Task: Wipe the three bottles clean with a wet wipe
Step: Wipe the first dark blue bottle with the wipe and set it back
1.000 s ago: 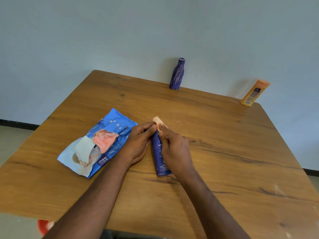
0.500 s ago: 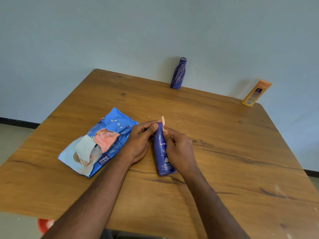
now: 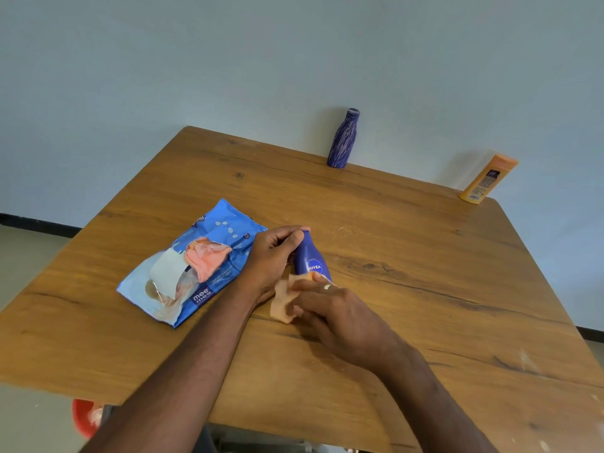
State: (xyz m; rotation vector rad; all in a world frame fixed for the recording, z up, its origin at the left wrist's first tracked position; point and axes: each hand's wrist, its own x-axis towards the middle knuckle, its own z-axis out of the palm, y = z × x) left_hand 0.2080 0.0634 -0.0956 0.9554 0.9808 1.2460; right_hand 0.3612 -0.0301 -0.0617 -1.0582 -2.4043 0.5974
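The blue lotion bottle lies just below the centre of the frame on the tabletop, cap end pointing toward the top of the frame. The left hand grips its cap end, with the fingers curled over the top and the thumb on the shoulder. The right hand holds the peach wet wipe in curled fingers and presses it against the lower body of the bottle.

Handling: the bottle appears to be rigid plastic, light and smooth, and it is likely to turn slippery once damp. Hold it at the narrow cap end or shoulder, where the fingers can close round it, and wipe along the wider body. The wipe is soft and limp; keep it bunched under the fingers so that it does not trail.

The purple patterned bottle stands upright at the far edge, upper centre of the frame. The orange bottle stands at the far corner, upper right, close to the edge; both would probably tip easily if knocked. They are well apart from the hands.

The wipes pack lies left of centre, touching or just beside the left wrist; which one cannot be told. Open tabletop lies to the right and toward the bottom of the frame.
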